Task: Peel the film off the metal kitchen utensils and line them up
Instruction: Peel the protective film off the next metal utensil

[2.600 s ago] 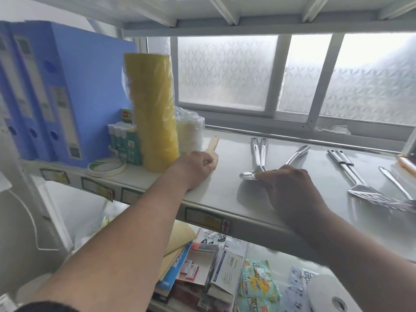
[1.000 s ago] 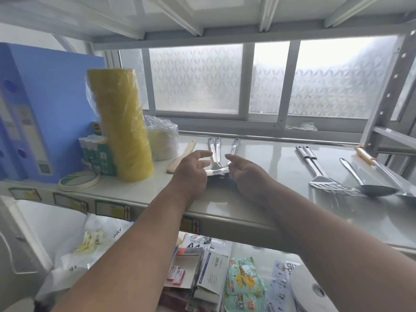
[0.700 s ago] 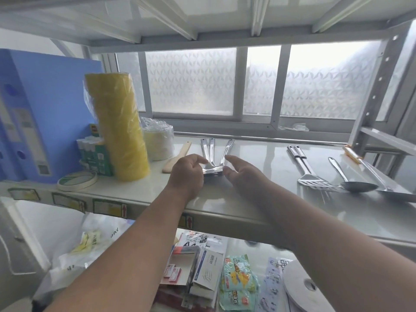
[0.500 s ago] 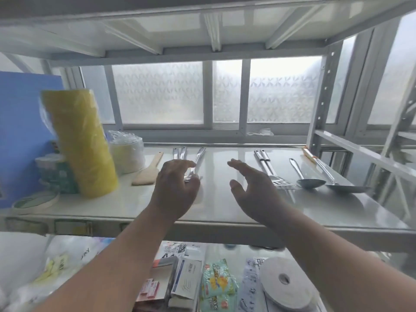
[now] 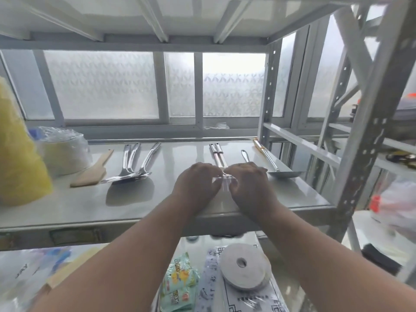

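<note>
On the white shelf [image 5: 139, 206] a slotted metal spatula [image 5: 218, 156] lies with its twin handles pointing at the window. My left hand [image 5: 195, 183] and my right hand [image 5: 249, 185] both close around its blade end at the front, hiding most of the blade. Clear film seems to show between my fingers. To the left lie three metal spoons [image 5: 132, 165] fanned together with their bowls toward me. A small ladle [image 5: 245, 155] and a long metal scoop [image 5: 276, 168] with a wooden handle tip lie to the right.
A wooden spatula [image 5: 91, 172], a wrapped white roll [image 5: 65, 149] and a tall yellow roll stack [image 5: 18, 158] stand at the left. A perforated steel upright [image 5: 364, 140] frames the right side. Below the shelf lie a white tape roll [image 5: 244, 269] and snack packets [image 5: 180, 287].
Both hands left the spoon group and moved right, closing on the slotted spatula's blade end. The camera view swung to the right with them.
</note>
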`<state>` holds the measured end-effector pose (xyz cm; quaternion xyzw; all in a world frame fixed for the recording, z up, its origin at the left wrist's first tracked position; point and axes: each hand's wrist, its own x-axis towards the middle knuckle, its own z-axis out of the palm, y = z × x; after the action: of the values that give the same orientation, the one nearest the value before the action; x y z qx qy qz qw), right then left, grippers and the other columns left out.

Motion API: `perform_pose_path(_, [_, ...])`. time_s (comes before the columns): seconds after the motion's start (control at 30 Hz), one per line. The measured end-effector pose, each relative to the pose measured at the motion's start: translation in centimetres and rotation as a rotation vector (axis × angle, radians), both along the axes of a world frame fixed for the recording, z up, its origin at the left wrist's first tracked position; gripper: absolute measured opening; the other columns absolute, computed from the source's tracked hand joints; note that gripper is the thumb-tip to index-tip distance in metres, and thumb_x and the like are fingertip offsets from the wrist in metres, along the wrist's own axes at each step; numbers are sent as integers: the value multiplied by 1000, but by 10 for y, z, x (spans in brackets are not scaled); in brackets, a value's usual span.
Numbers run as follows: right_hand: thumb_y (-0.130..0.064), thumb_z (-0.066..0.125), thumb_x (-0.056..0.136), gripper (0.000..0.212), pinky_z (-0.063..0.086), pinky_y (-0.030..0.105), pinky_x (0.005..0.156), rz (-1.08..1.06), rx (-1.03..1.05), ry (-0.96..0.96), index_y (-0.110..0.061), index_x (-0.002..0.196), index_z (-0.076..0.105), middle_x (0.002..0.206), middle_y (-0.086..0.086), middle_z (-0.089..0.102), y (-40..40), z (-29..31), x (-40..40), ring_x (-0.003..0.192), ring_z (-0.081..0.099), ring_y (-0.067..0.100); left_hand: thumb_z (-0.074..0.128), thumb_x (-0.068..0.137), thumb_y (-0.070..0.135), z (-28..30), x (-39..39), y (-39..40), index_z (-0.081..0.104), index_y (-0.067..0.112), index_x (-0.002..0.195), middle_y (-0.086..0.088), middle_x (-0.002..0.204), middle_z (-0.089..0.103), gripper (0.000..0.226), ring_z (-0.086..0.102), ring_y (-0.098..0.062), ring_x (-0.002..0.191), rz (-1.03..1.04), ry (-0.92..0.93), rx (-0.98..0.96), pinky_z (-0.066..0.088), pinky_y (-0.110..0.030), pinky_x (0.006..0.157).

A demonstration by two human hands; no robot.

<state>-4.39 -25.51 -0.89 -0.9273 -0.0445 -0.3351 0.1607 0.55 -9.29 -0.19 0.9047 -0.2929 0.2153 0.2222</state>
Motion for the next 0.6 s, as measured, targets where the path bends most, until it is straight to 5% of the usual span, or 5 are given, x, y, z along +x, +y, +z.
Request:
perform_pose_path(0.27, [-7, 55, 85, 29, 48, 40, 79, 34, -57, 46, -19, 95, 80, 87, 7, 76, 6, 2, 9, 91, 64, 31, 50, 108, 25, 5, -5, 8, 79, 24, 110, 1, 106, 76, 29, 68, -27, 103, 89, -158, 161, 55, -38, 79])
perform_pose_path(0.5, [-3, 55, 84, 30, 39, 32, 63, 147, -153, 57, -23, 89, 77, 74, 2, 70, 54, 5, 31, 79, 59, 27, 51, 107, 26, 5, 2, 64, 77, 20, 101, -1, 98, 74, 27, 68, -29, 101, 182, -188, 224, 45, -36, 76])
perform_pose_path(0.6, [-5, 54, 85, 28, 36, 32, 63, 194, -142, 76, -22, 88, 76, 71, 3, 68, 74, 3, 47, 77, 57, 27, 52, 107, 28, 5, 6, 84, 79, 19, 104, 0, 102, 75, 28, 69, -29, 103, 258, -134, 221, 54, -37, 81])
